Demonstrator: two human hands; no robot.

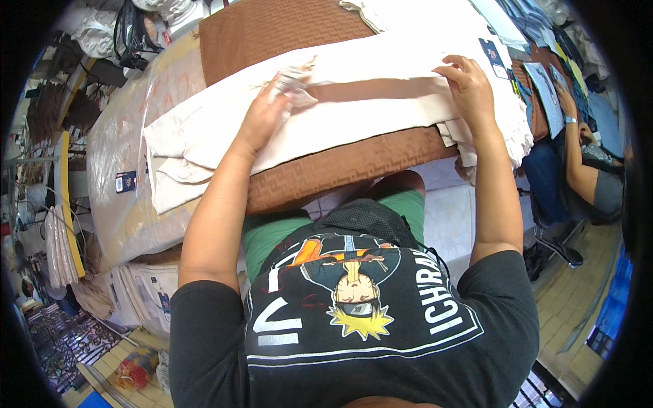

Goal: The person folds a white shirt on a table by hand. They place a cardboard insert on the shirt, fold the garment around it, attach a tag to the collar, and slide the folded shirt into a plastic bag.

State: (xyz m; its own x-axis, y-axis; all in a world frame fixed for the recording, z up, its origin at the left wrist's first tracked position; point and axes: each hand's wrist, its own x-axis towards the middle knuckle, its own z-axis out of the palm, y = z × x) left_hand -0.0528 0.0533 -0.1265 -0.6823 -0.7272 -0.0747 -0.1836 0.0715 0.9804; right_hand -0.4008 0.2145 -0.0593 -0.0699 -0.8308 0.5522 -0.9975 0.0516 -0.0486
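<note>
A cream garment [354, 102] lies stretched across a brown quilted pad [340, 166] that covers the worktop, running from the lower left up toward the upper right, with its left end bunched in loose folds and its right end spilling over the pad's near corner. The left hand [269, 112] rests on the cloth near its middle, fingers [289, 85] curled into a closed grip around a small puckered fold of the cream fabric; the fingertips themselves are buried in the bunched cloth and cannot be made out. The right hand [469, 92] lies further right on the same garment, palm down and fingers spread in an open grip, pressing the cloth flat; whether any fabric is pinched under it cannot be told. A dark hang tag [493, 58] sits just beyond the right hand, beside a stack of pale folded cloth [408, 17] cut off by the top edge. To the left of the pad a sheet of clear plastic [122, 156] covers the worktop, with a small dark tag [126, 181] lying on it. The person's green shorts [272, 234] and a black mesh pouch [364, 217] show below the pad's near edge, partly hidden by the black printed shirt [354, 326]. At the far right another person's forearm [575, 153] reaches toward more stacked items, blurred and bent by the lens rim
</note>
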